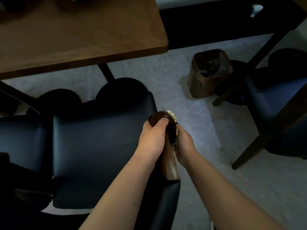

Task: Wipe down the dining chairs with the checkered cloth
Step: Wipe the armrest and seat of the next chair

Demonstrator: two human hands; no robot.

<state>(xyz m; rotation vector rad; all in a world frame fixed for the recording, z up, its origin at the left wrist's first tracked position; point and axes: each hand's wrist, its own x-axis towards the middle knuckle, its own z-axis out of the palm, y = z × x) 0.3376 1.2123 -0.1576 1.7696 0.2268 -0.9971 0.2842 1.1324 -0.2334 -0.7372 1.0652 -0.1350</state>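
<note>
A dining chair with a dark blue padded seat (99, 146) and a brown wooden armrest (171, 170) stands below me. My left hand (152, 136) grips the rounded front end of that armrest. My right hand (185, 143) holds the checkered cloth (172, 114) against the armrest's outer side. Only small pale bits of the cloth show above and between my hands; the rest is hidden.
A wooden table (74, 39) stands beyond the chair, with a black leg. A second blue chair (21, 141) is at the left, another one (272, 100) at the right. A brown waste bin (209, 73) with a dark liner stands on the pale speckled floor.
</note>
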